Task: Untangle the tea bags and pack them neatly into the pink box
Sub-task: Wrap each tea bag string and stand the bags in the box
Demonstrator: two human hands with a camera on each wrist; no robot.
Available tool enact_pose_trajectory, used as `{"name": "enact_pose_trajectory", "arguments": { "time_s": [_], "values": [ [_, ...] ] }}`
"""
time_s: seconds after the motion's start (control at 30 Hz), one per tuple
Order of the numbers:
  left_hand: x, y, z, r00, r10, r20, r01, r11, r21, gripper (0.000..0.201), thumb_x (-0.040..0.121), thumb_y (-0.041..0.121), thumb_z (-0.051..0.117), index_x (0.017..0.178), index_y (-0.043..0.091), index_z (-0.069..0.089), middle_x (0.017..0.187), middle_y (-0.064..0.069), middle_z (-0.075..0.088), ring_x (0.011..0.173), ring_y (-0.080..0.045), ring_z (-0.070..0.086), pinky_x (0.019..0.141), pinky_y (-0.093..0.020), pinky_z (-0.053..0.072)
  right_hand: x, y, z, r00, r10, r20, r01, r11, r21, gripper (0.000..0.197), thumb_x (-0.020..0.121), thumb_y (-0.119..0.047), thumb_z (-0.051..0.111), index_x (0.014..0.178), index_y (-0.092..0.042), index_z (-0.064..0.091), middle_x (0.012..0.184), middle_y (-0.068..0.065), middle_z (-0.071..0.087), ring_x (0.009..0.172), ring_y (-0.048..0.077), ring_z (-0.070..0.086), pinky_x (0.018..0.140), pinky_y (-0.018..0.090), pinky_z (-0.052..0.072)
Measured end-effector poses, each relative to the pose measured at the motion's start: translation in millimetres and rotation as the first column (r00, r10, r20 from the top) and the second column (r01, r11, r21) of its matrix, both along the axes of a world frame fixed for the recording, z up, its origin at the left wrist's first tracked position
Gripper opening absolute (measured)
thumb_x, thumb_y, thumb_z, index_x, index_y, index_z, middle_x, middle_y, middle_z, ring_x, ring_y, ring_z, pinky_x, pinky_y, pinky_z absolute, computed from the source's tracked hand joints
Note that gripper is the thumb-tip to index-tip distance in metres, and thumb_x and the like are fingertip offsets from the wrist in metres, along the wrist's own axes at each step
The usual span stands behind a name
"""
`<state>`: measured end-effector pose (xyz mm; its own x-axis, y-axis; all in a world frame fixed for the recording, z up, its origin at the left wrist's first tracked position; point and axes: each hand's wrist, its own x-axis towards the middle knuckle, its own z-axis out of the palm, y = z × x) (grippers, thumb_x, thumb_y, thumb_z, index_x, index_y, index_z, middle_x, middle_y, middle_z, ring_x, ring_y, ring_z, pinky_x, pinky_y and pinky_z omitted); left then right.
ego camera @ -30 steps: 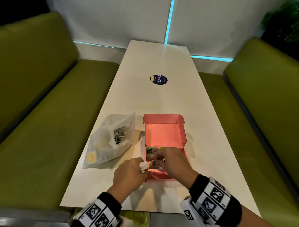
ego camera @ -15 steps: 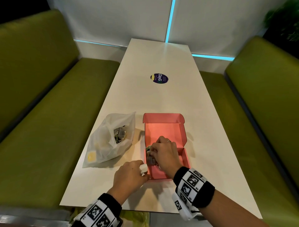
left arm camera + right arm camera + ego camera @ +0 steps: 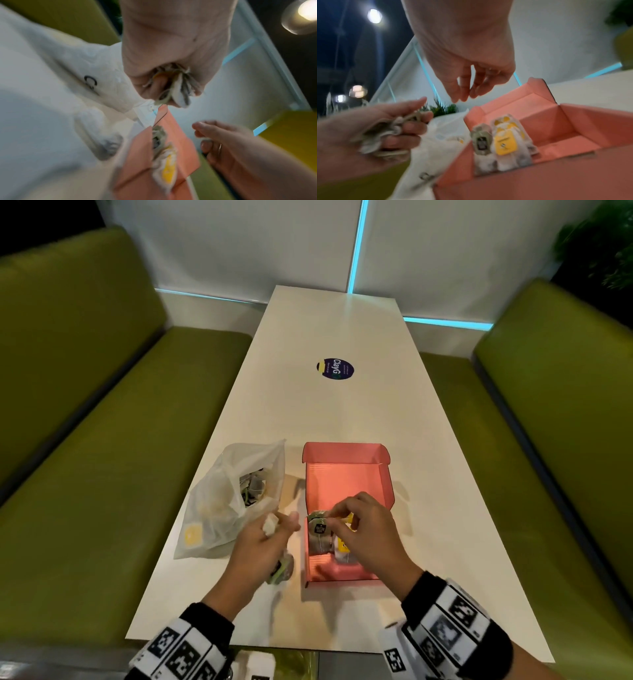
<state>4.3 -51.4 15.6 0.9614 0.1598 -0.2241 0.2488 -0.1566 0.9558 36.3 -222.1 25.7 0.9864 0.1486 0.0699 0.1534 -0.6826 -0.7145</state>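
On the white surface, a plastic bag lies left of the pink box holding upright tea bags. The left hand clutches a tangled bunch; the right hand hovers over the box, fingers loosely curled, seemingly empty.

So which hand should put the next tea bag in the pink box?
Probably the right hand. It is already over the pink box, beside the tea bags standing inside. The left hand grips the tangled bunch outside the box, so it can just hold that steady.
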Motion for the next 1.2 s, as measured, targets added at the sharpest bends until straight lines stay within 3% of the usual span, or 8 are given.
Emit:
{"name": "enact_pose_trajectory", "arguments": {
  "time_s": [0.13,0.27,0.53,0.7,0.8,0.9,1.03,1.2],
  "values": [
    [4.7,-2.0,14.9,0.993,0.053,-0.109,-0.098,0.881,-0.462,0.04,0.094,0.041,0.044,0.088,0.007,0.064,0.056,-0.004,0.047,0.042,-0.011,0.042,0.04,-0.019,0.037,-22.0,4.2,26.7,0.951,0.143,-0.275,-0.013,0.905,0.426,0.006,0.084,-0.015,0.067,0.086,-0.019,0.065,0.076,-0.005,0.061,0.058,0.001,0.05,0.059,0.018,0.048],
    [7.5,-12.1,23.7,0.992,0.014,-0.126,-0.089,0.789,-0.608,0.046,0.093,0.046,0.039,0.088,0.007,0.063,0.058,-0.006,0.057,0.044,-0.012,0.054,0.041,-0.018,0.044,-31.6,9.5,28.8,0.954,0.205,-0.219,-0.095,0.898,0.429,0.027,0.073,-0.02,0.078,0.094,-0.027,0.063,0.085,-0.007,0.061,0.061,0.001,0.049,0.059,0.01,0.041],
    [8.9,-28.2,23.3,0.98,-0.002,-0.197,-0.137,0.712,-0.688,0.045,0.083,0.054,0.045,0.085,0.012,0.059,0.068,-0.009,0.061,0.057,-0.019,0.063,0.052,-0.026,0.05,-32.0,19.8,22.7,0.987,0.157,0.031,-0.16,0.953,0.258,0.032,0.065,-0.011,0.079,0.082,-0.026,0.057,0.085,-0.002,0.056,0.066,0.002,0.051,0.058,0.007,0.037],
    [7.7,-28.4,26.4,0.967,0.0,-0.255,-0.194,0.65,-0.735,0.043,0.093,0.05,0.039,0.089,0.012,0.057,0.068,-0.009,0.057,0.055,-0.021,0.059,0.045,-0.026,0.049,-31.7,14.5,21.4,0.954,0.283,0.096,-0.296,0.942,0.161,0.043,0.066,-0.011,0.077,0.105,-0.024,0.068,0.093,-0.017,0.047,0.076,-0.007,0.05,0.07,0.006,0.038],
    [7.3,-26.4,26.7,0.961,0.006,-0.277,-0.214,0.652,-0.727,0.043,0.092,0.051,0.041,0.084,0.012,0.056,0.06,-0.006,0.058,0.054,-0.02,0.057,0.054,-0.027,0.043,-29.0,11.9,18.2,0.951,0.274,0.141,-0.292,0.948,0.124,0.028,0.07,-0.014,0.074,0.097,-0.021,0.07,0.087,-0.016,0.047,0.068,-0.006,0.049,0.066,0.006,0.036],
    [6.9,-25.3,28.7,0.952,0.025,-0.306,-0.25,0.642,-0.724,0.039,0.09,0.051,0.045,0.076,0.015,0.052,0.055,-0.001,0.055,0.047,-0.013,0.052,0.043,-0.019,0.038,-28.5,10.8,20.3,0.964,0.216,0.155,-0.242,0.953,0.18,0.012,0.075,-0.017,0.072,0.086,-0.016,0.072,0.083,-0.01,0.052,0.067,-0.003,0.052,0.063,0.006,0.037],
    [5.4,-23.6,27.2,0.94,0.059,-0.335,-0.284,0.68,-0.676,0.035,0.088,0.049,0.051,0.073,0.017,0.05,0.055,0.001,0.057,0.045,-0.012,0.053,0.032,-0.014,0.027,-26.3,8.6,31.8,0.993,0.069,0.094,-0.097,0.937,0.337,0.006,0.08,-0.008,0.07,0.077,-0.014,0.07,0.08,-0.004,0.059,0.071,0.004,0.055,0.062,0.008,0.04],
    [2.8,-21.5,30.0,0.952,0.036,-0.303,-0.23,0.736,-0.637,0.027,0.088,0.035,0.057,0.074,0.012,0.055,0.056,0.002,0.06,0.035,-0.008,0.043,0.029,-0.011,0.024,-22.1,4.5,47.6,0.964,0.011,-0.266,0.15,0.801,0.579,0.006,0.087,-0.016,0.062,0.084,-0.013,0.065,0.067,0.002,0.062,0.055,0.011,0.055,0.045,0.027,0.04]
  ]
}}
